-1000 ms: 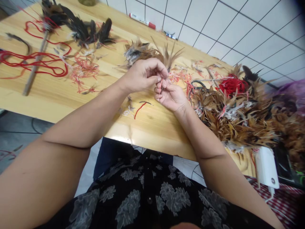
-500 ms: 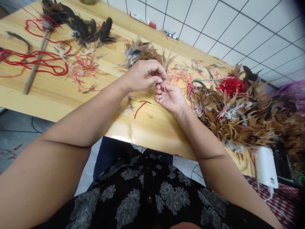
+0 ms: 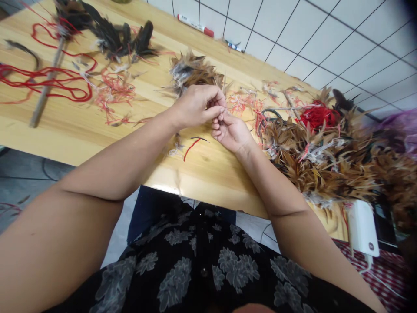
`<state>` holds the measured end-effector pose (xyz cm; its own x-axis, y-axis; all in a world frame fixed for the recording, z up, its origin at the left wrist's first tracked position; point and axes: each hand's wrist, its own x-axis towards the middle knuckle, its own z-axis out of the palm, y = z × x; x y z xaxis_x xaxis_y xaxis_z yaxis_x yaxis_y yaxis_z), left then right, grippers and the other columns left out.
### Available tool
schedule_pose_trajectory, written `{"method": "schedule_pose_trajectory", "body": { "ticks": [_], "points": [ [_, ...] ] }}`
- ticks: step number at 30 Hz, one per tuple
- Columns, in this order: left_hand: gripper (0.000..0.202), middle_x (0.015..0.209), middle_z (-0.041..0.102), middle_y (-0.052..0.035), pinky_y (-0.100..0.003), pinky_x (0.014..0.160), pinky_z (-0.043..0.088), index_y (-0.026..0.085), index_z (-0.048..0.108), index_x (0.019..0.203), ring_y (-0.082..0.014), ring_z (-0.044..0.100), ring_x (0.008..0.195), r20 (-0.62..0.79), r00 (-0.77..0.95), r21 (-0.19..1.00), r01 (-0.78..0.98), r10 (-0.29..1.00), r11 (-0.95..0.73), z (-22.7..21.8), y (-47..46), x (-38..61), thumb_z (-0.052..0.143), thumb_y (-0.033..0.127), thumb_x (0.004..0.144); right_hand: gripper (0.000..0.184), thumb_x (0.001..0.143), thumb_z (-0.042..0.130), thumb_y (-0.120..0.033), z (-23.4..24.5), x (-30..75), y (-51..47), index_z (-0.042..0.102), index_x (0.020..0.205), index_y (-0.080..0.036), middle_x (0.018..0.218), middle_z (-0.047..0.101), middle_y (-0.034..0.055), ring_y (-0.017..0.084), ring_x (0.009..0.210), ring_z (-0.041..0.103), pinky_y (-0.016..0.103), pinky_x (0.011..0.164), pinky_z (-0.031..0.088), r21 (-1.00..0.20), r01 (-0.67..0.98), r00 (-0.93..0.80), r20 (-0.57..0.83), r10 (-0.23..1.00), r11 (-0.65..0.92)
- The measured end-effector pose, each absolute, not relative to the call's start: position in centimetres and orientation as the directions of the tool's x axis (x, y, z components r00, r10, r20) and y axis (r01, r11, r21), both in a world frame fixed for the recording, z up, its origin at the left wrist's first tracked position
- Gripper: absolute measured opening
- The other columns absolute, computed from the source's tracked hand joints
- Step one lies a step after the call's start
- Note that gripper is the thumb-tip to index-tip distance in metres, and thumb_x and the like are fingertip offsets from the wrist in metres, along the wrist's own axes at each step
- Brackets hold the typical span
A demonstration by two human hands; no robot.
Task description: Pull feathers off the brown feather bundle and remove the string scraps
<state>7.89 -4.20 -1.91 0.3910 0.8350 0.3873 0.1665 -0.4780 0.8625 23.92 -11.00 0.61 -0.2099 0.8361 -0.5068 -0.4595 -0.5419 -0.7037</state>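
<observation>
Head view: my two hands meet at the fingertips above the table (image 3: 224,178).
My left hand (image 3: 198,104) presses thumb and forefinger together at the tips; my right hand (image 3: 233,130) has its fingers curled in, its pinch partly hidden behind the left, and I cannot tell what sits between them. A brown feather bundle (image 3: 192,69) lies just beyond my left knuckles; a short red thread (image 3: 191,150) lies below my fingertips, near them; the big feather pile (image 3: 325,169) spreads to my right.

Through my one head-worn camera I look forward and down, close over the worktop (image 3: 211,180), the tiled wall (image 3: 321,45) slanting beyond.
</observation>
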Motion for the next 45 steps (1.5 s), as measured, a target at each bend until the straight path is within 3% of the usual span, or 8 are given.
{"method": "schedule_pose_trajectory", "body": {
  "ticks": [6,14,19,22,30,38,45],
  "points": [
    [0.019,0.081,0.072,0.0,-0.038,0.097,0.061,0.024,0.069,0.089,-0.026,0.078,0.094,0.422,0.276,0.865,0.161,0.863,-0.475,-2.2,-5.0,8.9,0.079,0.008,0.084,0.033,0.111,0.061,-0.018,0.7,23.6,-11.1,0.045,0.083,-0.023,0.071,0.048,-0.0063,0.008,0.061,0.041,0.016,0.053,0.032,-0.724,-0.471,-0.178,-0.482,0.858,-0.505],
    [0.021,0.08,0.07,-0.0007,-0.037,0.093,0.061,0.026,0.063,0.091,-0.0256,0.078,0.091,0.413,0.241,0.888,0.108,0.878,-0.448,-2.1,-5.6,9.2,0.076,0.01,0.085,0.036,0.117,0.058,-0.027,0.2,23.5,-11.0,0.044,0.083,-0.023,0.071,0.048,-0.0056,0.008,0.06,0.039,0.014,0.053,0.032,-0.709,-0.493,-0.197,-0.472,0.859,-0.503],
    [0.017,0.078,0.067,0.002,-0.034,0.084,0.062,0.025,0.061,0.094,-0.0188,0.076,0.076,0.416,0.236,0.893,0.08,0.878,-0.444,-2.6,-5.3,9.5,0.074,0.016,0.088,0.038,0.116,0.062,-0.027,0.2,23.6,-11.2,0.044,0.083,-0.023,0.074,0.049,-0.0057,0.007,0.06,0.04,0.014,0.053,0.033,-0.721,-0.475,-0.203,-0.467,0.86,-0.504],
    [0.017,0.079,0.067,0.0024,-0.033,0.081,0.063,0.025,0.061,0.098,-0.0173,0.075,0.073,0.398,0.232,0.908,0.039,0.887,-0.417,-2.8,-4.9,9.6,0.073,0.016,0.09,0.036,0.117,0.056,-0.023,0.2,23.6,-11.2,0.045,0.083,-0.023,0.074,0.051,-0.0053,0.008,0.06,0.04,0.014,0.053,0.033,-0.7,-0.51,-0.207,-0.463,0.862,-0.499],
    [0.015,0.079,0.075,-0.001,-0.032,0.076,0.066,0.022,0.068,0.092,-0.0179,0.077,0.072,0.288,0.334,0.957,-0.08,0.897,-0.278,-2.3,-4.8,9.2,0.081,0.014,0.091,0.035,0.118,0.047,-0.019,0.3,23.8,-11.2,0.044,0.084,-0.023,0.073,0.049,-0.006,0.008,0.059,0.04,0.015,0.053,0.032,-0.695,-0.531,-0.186,-0.464,0.866,-0.486],
    [0.011,0.079,0.081,-0.0017,-0.029,0.071,0.064,0.016,0.079,0.093,-0.0134,0.077,0.067,0.28,0.446,0.957,-0.193,0.85,-0.215,-2.0,-4.7,8.6,0.09,0.014,0.096,0.036,0.115,0.059,-0.023,0.7,23.7,-11.2,0.042,0.083,-0.023,0.074,0.048,-0.0062,0.008,0.059,0.037,0.017,0.054,0.031,-0.733,-0.509,-0.153,-0.439,0.885,-0.451],
    [0.011,0.081,0.082,-0.0038,-0.033,0.08,0.071,0.017,0.081,0.088,-0.0207,0.084,0.078,0.259,0.356,0.966,-0.085,0.898,-0.244,-1.8,-5.0,8.9,0.089,0.011,0.089,0.038,0.119,0.052,-0.027,0.6,23.5,-11.2,0.042,0.083,-0.023,0.073,0.048,-0.0056,0.008,0.059,0.037,0.018,0.053,0.03,-0.702,-0.542,-0.153,-0.459,0.875,-0.462]
  ]
}}
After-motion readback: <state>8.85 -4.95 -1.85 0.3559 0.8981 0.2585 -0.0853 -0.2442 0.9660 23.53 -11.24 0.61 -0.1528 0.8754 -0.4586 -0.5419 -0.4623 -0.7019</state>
